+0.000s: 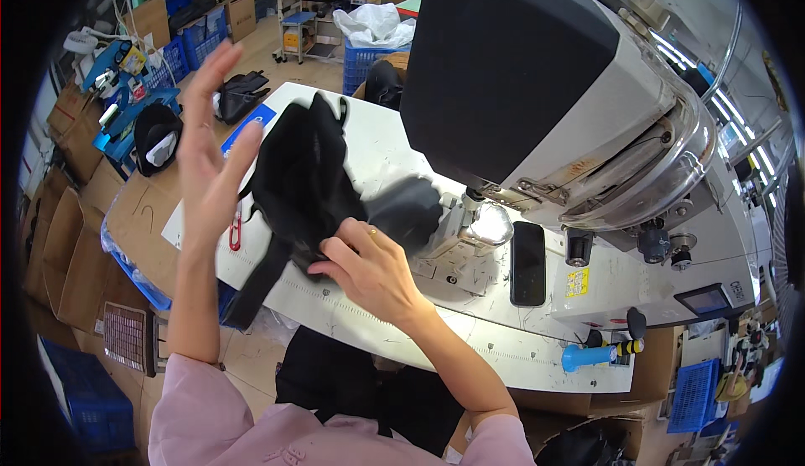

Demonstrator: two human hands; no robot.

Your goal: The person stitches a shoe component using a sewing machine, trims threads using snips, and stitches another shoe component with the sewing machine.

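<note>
A soft black fabric bag with a wide strap is lifted over the left part of the white sewing table. My right hand pinches its lower edge, thumb against the fingers; the bag is slightly smeared by motion. Raised at the bag's left is my left hand, its fingers stretched and apart, holding nothing. To the right of the bag, the sewing machine reaches over the table. A dark blurred patch, whose kind I cannot make out, lies between bag and machine bed.
A black phone lies beside the machine bed. Red thread snips and a blue card are at the left. A blue thread cone stands near the right front edge. Cardboard adjoins the table's left side.
</note>
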